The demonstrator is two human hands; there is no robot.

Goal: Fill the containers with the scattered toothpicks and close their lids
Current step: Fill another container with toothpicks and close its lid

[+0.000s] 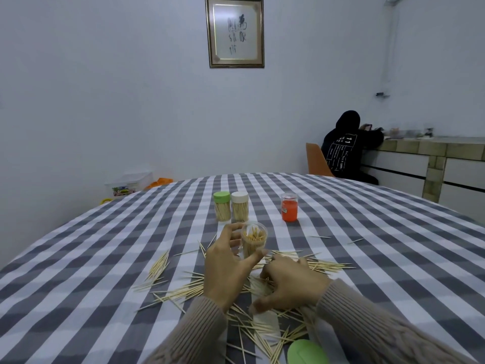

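While the open container (254, 241) is gripped by the left hand (228, 269), the right hand's (291, 285) curled fingers are hidden; their grasp on the toothpicks (262, 334) cannot be told.

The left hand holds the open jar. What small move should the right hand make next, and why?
Probably the right hand should pinch up a small bunch of the loose toothpicks under it and carry them to the open jar. The left hand steadies that jar, which has no lid and seems only partly filled.
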